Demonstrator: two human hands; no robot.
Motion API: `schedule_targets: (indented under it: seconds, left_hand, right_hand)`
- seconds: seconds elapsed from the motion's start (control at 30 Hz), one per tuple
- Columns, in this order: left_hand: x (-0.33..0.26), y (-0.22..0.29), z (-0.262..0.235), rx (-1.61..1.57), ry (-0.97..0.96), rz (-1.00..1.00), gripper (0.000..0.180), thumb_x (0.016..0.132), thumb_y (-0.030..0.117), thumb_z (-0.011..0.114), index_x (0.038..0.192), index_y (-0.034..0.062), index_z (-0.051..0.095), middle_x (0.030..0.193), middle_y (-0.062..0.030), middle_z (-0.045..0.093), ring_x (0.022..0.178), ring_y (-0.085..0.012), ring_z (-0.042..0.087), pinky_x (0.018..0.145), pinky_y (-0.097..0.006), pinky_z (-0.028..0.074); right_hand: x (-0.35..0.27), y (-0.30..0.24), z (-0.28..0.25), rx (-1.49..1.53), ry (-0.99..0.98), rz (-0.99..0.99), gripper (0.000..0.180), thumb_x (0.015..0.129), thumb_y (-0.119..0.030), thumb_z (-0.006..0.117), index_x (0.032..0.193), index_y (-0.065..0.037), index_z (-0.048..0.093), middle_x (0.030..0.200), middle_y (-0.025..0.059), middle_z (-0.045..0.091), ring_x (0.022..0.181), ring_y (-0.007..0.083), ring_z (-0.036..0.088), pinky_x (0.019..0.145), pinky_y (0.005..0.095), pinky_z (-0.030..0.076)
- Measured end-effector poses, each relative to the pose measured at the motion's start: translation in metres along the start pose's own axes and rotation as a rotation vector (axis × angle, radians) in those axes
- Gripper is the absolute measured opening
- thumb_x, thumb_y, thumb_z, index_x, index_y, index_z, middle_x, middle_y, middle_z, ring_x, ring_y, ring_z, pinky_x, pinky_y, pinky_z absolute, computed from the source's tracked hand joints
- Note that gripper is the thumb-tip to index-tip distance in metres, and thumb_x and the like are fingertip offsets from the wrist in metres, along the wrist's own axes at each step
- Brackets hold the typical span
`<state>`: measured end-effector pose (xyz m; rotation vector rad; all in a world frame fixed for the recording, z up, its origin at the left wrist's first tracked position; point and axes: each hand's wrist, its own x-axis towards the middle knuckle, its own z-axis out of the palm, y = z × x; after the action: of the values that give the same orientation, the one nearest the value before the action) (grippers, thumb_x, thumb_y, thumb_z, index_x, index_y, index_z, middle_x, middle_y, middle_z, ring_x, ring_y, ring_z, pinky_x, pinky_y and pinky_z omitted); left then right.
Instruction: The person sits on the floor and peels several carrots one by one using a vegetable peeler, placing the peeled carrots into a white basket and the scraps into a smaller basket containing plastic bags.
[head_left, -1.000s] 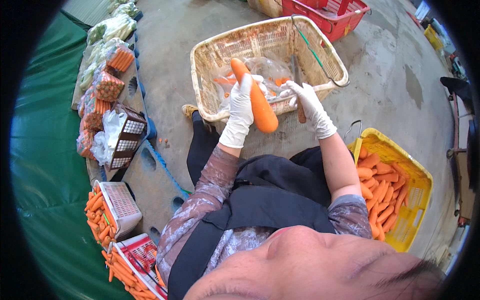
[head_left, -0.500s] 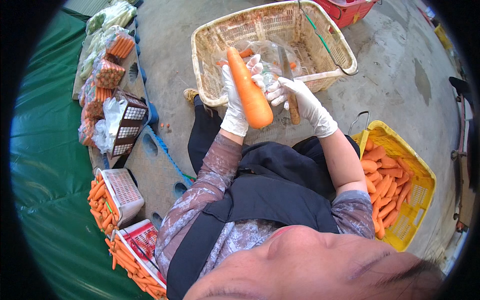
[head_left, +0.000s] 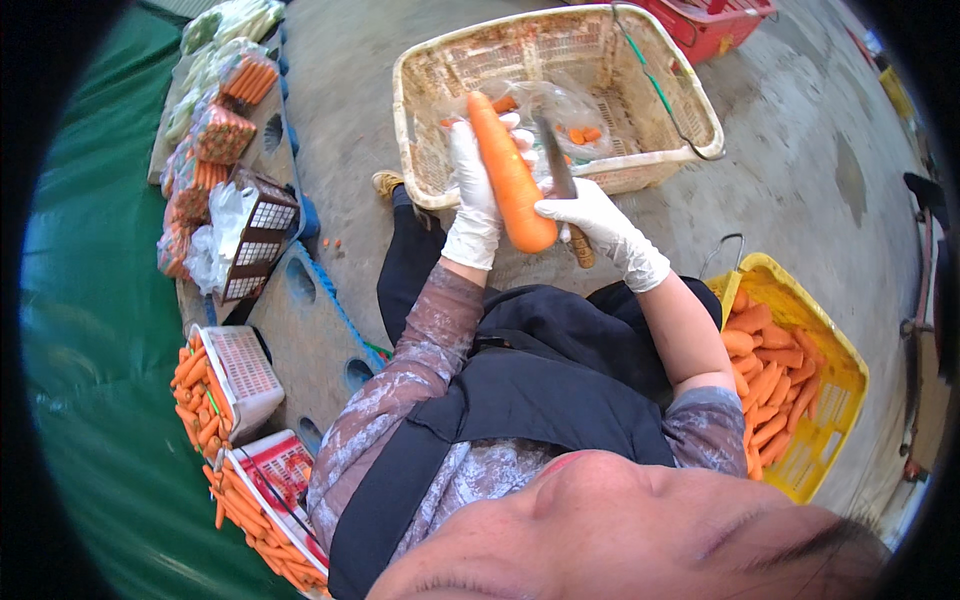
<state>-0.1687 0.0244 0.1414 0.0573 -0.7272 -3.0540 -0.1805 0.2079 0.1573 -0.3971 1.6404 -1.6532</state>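
Note:
A large orange carrot lies along my gloved left hand, its thick end toward me and its narrow end pointing away. The fingers of that hand curl round the carrot's far side. My gloved right hand is closed on a knife, whose brown handle end sticks out below the palm and whose blade points up and away. The right thumb reaches to the carrot's thick end; whether it touches cannot be made out. Beyond both hands stands a dirty cream crate holding a clear plastic bag and carrot pieces.
To my right a yellow crate holds many carrots. At left, bagged carrots and a brown basket line a pallet. A white crate and a red-and-white one stand beside piled carrots. A red crate sits at the back.
My right hand has moved slightly toward the carrot's thick end, and the knife's blade has tilted to the left. The left hand keeps its hold on the carrot. The whole view has shifted a little.

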Motion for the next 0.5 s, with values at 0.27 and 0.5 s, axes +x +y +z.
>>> schedule_targets:
  seconds: [0.27, 0.5]
  left_hand:
    - [0.011, -0.006, -0.020, 0.543, 0.258, 0.412, 0.064, 0.083, 0.000, 0.059, 0.139, 0.0131, 0.031, 0.094, -0.0077, 0.054, 0.067, -0.0185, 0.059, 0.055, -0.029, 0.051]
    - [0.004, 0.006, -0.011, 0.383, 0.354, 0.336, 0.033, 0.093, 0.034, 0.058, 0.113, 0.0111, 0.047, 0.077, -0.0038, 0.055, 0.055, -0.0165, 0.056, 0.048, -0.029, 0.048]
  right_hand:
    - [0.017, 0.026, 0.011, -0.140, 0.145, -0.133, 0.042, 0.072, -0.018, 0.082, 0.104, 0.002, 0.063, 0.090, 0.0068, 0.068, 0.080, 0.0116, 0.063, 0.076, 0.0276, 0.051]
    - [0.015, 0.032, 0.016, -0.032, 0.088, -0.099, 0.043, 0.078, -0.023, 0.075, 0.109, 0.003, 0.062, 0.088, 0.0046, 0.066, 0.066, 0.0072, 0.057, 0.061, 0.0218, 0.046]
